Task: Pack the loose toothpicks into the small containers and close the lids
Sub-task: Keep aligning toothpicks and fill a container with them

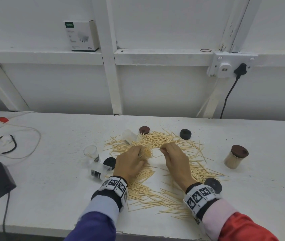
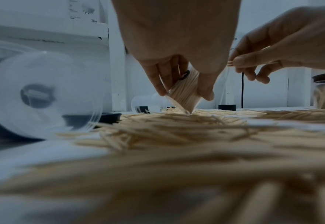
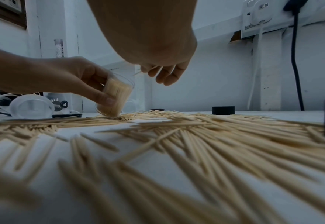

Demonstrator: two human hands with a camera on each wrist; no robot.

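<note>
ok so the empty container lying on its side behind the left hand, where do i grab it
Grip the empty container around its round clear wall, mid-body, thumb on one side and fingers on the other, coming down from above. It lies tipped over among the toothpicks with its open mouth toward them, so a sideways approach would likely roll it; lifting by the wall lets you stand it upright.

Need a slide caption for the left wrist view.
Left hand tilts a toothpick-filled container while right hand pinches toothpicks.
</note>
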